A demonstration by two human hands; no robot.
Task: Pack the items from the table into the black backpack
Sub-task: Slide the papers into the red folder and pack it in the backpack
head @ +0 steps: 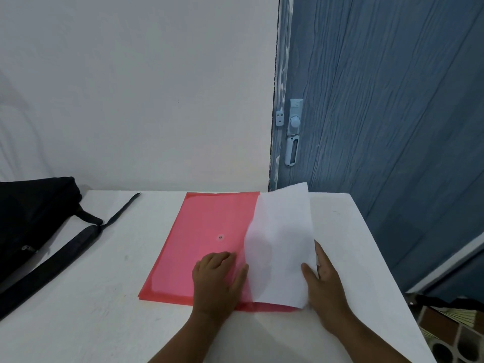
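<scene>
We count 1 pink folder [204, 244], 1 white sheet of paper [282, 244] and 1 black backpack [34, 218] on 1 table [104, 310]. We also see 2 hands: the left hand [217, 276] and the right hand [324, 279].

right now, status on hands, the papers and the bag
Left hand presses red folder. Right hand grips white paper, partly lifted. Black backpack far left, nothing between.
</scene>
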